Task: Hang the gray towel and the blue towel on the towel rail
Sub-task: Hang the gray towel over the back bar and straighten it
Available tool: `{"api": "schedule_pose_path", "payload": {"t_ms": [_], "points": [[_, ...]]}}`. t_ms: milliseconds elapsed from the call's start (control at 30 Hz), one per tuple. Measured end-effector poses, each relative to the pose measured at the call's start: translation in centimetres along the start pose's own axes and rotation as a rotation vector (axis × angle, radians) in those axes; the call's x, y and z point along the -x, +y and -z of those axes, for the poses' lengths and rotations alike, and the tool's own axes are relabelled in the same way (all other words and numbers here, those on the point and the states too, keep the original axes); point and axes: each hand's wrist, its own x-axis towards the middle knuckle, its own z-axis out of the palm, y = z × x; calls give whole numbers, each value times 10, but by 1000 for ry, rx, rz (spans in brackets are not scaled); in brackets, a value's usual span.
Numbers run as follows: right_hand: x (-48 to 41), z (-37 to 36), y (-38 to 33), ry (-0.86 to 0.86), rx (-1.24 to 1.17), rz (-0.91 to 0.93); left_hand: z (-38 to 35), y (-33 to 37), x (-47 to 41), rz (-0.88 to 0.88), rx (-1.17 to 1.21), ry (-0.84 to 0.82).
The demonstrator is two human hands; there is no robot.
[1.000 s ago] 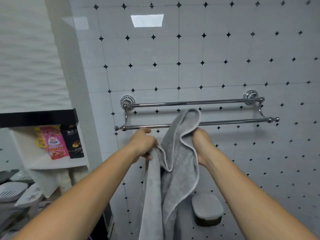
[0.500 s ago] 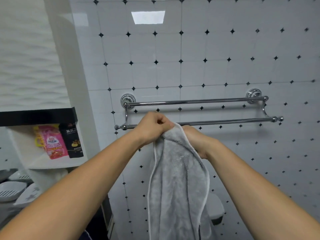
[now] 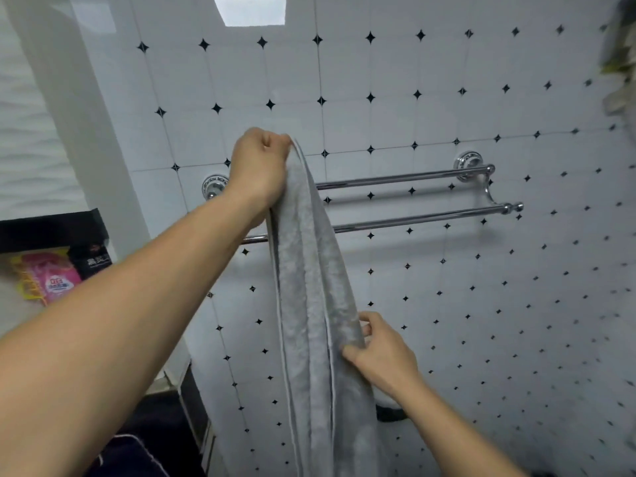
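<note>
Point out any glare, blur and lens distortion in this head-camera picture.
Head view: a bright rectangular light reflection glares on the glossy white diamond-dotted wall tiles; the double chrome towel rail carries thin highlights; the green-and-white thing at the upper right edge is blurred beyond naming; wide-angle distortion fans the tile lines outward; the long gray terry towel and both hands, left and right, are fairly sharp.

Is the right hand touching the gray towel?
Touching. The head view shows the right hand with its fingers pinching the right edge of the gray towel, partway down the hanging cloth.
</note>
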Motion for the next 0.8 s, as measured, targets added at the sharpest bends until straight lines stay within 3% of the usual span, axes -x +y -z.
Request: {"api": "schedule_pose_path", "payload": {"t_ms": [100, 200, 267, 333, 433, 633, 800], "points": [[18, -19, -5, 316, -212, 144, 6, 11, -11, -25, 65, -15], [10, -36, -19, 131, -141, 229, 12, 21, -19, -29, 122, -54], [2, -51, -20, -4, 47, 175, 18, 29, -23, -26, 141, -57], [-5, -68, -14, -34, 221, 143, 26, 33, -26, -2, 225, -35], [-11, -88, 9, -102, 252, 11, 42, 33, -30, 39, 302, 3], [-26, -62, 73, -157, -288, -376, 87, 5, -40, 151, 242, 144], [-50, -14, 73, -54, -622, -490, 108, -37, -50, 403, 88, 296]]}}
